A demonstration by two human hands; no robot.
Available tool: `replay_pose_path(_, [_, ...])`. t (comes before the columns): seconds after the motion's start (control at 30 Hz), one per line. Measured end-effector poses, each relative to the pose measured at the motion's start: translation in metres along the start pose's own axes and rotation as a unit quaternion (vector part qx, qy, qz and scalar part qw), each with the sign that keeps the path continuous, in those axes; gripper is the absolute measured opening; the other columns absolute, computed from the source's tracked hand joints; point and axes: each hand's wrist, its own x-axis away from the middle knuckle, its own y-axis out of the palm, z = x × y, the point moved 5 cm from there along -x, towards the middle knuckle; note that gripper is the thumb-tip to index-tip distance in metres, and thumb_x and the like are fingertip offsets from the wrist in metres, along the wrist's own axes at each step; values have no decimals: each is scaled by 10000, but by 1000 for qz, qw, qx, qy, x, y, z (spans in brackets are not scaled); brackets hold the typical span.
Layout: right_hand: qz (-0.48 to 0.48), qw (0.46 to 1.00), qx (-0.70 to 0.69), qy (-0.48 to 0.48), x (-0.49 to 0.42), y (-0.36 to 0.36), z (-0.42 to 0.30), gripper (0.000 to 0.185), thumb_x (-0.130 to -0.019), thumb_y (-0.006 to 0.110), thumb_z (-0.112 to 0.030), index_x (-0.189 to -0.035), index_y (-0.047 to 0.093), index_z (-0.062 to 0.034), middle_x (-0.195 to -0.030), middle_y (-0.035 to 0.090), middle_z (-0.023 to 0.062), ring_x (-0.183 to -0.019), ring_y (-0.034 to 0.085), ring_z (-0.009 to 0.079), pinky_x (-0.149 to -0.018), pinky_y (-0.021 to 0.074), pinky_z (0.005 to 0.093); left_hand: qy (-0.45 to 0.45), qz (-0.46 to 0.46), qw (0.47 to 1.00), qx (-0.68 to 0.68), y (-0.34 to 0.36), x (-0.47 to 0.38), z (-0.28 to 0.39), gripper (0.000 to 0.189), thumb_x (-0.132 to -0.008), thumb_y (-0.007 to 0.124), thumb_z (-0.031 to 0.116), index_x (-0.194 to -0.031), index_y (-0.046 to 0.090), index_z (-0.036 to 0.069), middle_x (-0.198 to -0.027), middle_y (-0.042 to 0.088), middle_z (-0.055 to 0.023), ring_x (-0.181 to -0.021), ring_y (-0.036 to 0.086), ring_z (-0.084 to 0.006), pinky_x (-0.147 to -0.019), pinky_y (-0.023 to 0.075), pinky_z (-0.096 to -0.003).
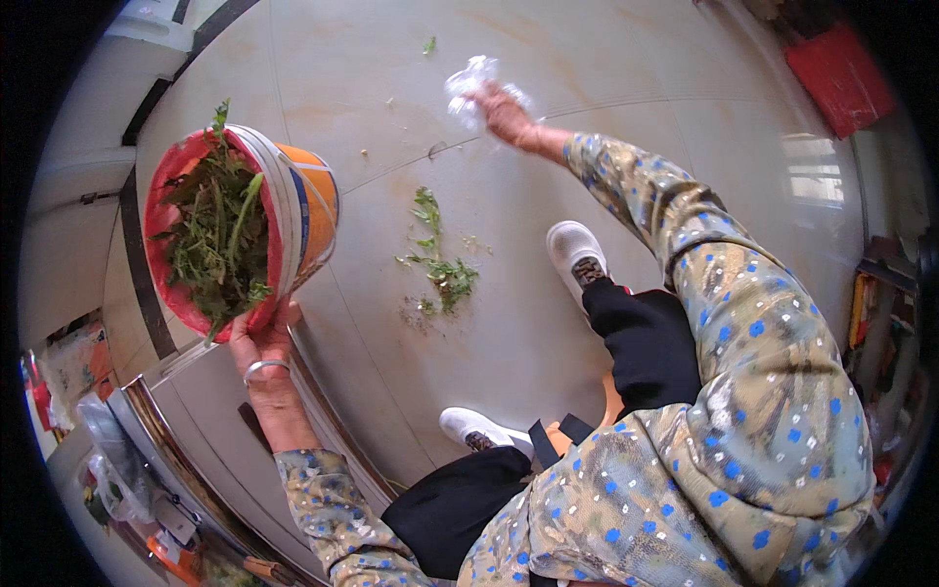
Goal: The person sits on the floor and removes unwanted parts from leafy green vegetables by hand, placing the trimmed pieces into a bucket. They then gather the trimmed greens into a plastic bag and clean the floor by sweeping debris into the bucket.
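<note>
My left hand (265,341) grips the rim of a tilted plastic bucket (312,209), lined with a red bag (163,220) and filled with leafy green plant scraps (220,227). The bucket's mouth faces left. Out ahead on the right, my right hand (505,114) is closed on a crumpled clear plastic bag (469,92), slightly blurred, over the floor. Between my hands and my feet, green leaf scraps (449,279) and dark crumbs lie on the tiles. A small leaf piece (429,45) lies farther off.
A cabinet (213,411) with a metal-trimmed edge stands at the left, plastic bags (117,469) and other items beside it. My white shoes (576,246) rest on the floor. A red object (840,81) is at the upper right; shelving with goods (869,312) stands at the right edge.
</note>
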Motion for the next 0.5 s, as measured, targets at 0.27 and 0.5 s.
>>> replay_pose_path(0.27, [10,982,31,-187,12,101,-5,459,-776,392,37,-1164,553,-148,-1297,430,199,-1219,391,375,-1017,324,431,15,-89,996,27,60,-29,83,629,-706,507,0,-1304,316,-33,-1277,424,-242,-1154,398,-481,-933,442,-536])
replay_pose_path(0.5, [36,958,-21,-283,-12,60,-71,556,-734,504,54,-1224,495,-208,-1319,418,138,-1191,439,311,-976,393,413,47,-91,994,29,58,-10,126,690,-692,515,-24,-1340,280,-15,-1371,285,-254,-1233,239,-532,-930,452,-508])
